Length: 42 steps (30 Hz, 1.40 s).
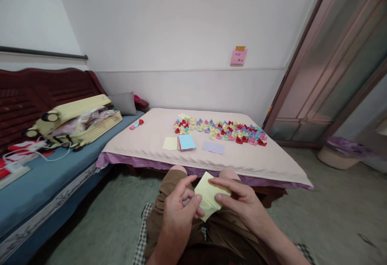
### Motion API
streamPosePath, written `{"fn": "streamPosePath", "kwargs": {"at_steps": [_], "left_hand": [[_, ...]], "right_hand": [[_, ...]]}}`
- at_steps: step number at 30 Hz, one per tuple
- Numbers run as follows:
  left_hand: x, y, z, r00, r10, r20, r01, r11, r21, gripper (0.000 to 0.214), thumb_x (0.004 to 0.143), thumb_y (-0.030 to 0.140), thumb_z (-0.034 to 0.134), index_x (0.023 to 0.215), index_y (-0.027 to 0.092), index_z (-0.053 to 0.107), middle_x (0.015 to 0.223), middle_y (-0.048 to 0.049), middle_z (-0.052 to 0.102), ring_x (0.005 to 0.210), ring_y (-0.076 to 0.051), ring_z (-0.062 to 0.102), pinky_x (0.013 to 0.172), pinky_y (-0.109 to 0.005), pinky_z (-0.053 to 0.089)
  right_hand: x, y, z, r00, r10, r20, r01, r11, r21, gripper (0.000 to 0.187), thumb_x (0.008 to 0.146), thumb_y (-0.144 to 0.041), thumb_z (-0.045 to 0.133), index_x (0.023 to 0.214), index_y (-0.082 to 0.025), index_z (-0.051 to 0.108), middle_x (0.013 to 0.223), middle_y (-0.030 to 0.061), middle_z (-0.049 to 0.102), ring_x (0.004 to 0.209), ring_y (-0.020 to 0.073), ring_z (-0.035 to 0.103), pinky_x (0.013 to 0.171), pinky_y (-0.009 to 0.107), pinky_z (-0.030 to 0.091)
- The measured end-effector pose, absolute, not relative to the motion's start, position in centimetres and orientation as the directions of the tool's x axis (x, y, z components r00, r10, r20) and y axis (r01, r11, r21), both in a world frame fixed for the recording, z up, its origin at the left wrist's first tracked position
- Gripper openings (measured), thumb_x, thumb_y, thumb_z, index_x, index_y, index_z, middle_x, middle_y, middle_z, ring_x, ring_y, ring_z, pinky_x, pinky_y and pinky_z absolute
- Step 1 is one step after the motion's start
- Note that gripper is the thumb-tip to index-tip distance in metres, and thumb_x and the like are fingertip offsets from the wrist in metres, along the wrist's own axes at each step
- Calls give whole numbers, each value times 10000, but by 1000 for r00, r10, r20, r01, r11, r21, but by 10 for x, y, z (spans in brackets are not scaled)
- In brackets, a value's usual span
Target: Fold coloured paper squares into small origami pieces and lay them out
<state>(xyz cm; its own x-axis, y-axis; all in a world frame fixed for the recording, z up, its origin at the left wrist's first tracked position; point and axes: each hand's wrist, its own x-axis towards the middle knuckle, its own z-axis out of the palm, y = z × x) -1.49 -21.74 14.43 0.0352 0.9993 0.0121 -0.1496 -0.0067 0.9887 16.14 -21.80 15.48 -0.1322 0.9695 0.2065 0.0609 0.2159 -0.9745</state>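
Note:
A pale yellow sheet of paper [208, 192], creased and partly folded, is held above my lap. My left hand [183, 204] grips its left edge, thumb in front and fingers behind. At the right corner my right hand [238, 196] pinches the paper between thumb and fingers. On the table in front lie a stack of coloured paper [186, 142] with a blue sheet on top, a yellow sheet [170, 143] beside it and a purple paper [213, 148]. Many small folded paper pieces [223, 130] in mixed colours spread across the table behind these.
The cloth-covered table [145, 136] stands before my knees. A few folded pieces [136, 124] sit at its left. An open yellow suitcase [78, 110] and a power strip [15, 166] rest on the blue bench [60, 184]. A bin [340, 154] stands on the right, and a pink note [238, 56] hangs on the wall.

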Motion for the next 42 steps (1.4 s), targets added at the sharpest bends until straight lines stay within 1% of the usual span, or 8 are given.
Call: {"fn": "streamPosePath", "kwargs": {"at_steps": [4, 8, 19, 23, 28, 33, 37, 42], "left_hand": [[-14, -222, 146, 24, 999, 42, -70, -40, 997, 358, 706, 244, 682, 1055, 170, 714, 567, 27, 600, 453, -125, 608, 445, -195, 462], [-15, -222, 145, 13, 996, 88, 11, -88, 996, 254, 726, 236, 671, 961, 200, 759, 589, 9, 628, 487, -136, 628, 485, -201, 483], [-13, -223, 150, -5, 996, 84, -78, -84, 993, 238, 668, 213, 707, 899, 198, 762, 551, 25, 599, 449, -144, 622, 454, -210, 470], [-13, -224, 147, 0, 997, 81, -70, -81, 994, 203, 678, 217, 701, 872, 191, 755, 536, 25, 605, 454, -148, 625, 464, -212, 473], [-13, -224, 148, -36, 995, 97, -13, -98, 995, 158, 667, 219, 705, 816, 199, 752, 536, 14, 634, 452, -153, 628, 464, -213, 468], [-12, -223, 149, -27, 994, 103, 26, -103, 994, 81, 693, 229, 683, 752, 203, 732, 539, -4, 673, 458, -152, 622, 477, -211, 464], [-11, -223, 151, -7, 998, 57, -51, -58, 997, 75, 677, 264, 696, 674, 189, 698, 492, -3, 647, 439, -152, 606, 457, -209, 446], [-14, -215, 147, 77, 997, -18, -63, 23, 998, 123, 677, 288, 702, 663, 169, 676, 432, 1, 610, 395, -134, 560, 422, -200, 414]], "right_hand": [[157, -217, 154, -81, 987, 140, -2, 140, -990, 269, 682, -247, 763, 950, -223, 760, 847, 26, 713, 724, 183, 626, 664, 281, 512], [154, -218, 155, 0, 990, 142, 49, 142, -989, 264, 647, -247, 777, 907, -200, 766, 801, 30, 703, 684, 178, 611, 628, 278, 505], [158, -213, 152, -74, 988, 136, -144, 124, -982, 206, 662, -226, 770, 867, -212, 756, 758, 15, 694, 664, 165, 613, 607, 266, 502], [158, -217, 154, -37, 992, 121, -25, 121, -992, 212, 654, -255, 764, 857, -195, 754, 726, 9, 690, 623, 163, 595, 589, 271, 489], [155, -223, 164, 15, 954, 298, 228, 287, -931, 76, 678, -246, 732, 740, -204, 741, 709, 15, 673, 671, 182, 582, 616, 272, 462], [153, -222, 171, -68, 920, 387, 293, 389, -873, 114, 750, -264, 682, 658, -218, 730, 736, 40, 626, 744, 204, 578, 663, 295, 469], [158, -220, 170, -110, 935, 338, 257, 355, -899, 145, 765, -290, 677, 655, -202, 713, 848, 58, 653, 812, 216, 590, 689, 295, 463], [162, -215, 165, -187, 971, 149, 204, 186, -961, 227, 797, -320, 641, 626, -171, 644, 610, -13, 566, 596, 143, 490, 557, 242, 364]]}}
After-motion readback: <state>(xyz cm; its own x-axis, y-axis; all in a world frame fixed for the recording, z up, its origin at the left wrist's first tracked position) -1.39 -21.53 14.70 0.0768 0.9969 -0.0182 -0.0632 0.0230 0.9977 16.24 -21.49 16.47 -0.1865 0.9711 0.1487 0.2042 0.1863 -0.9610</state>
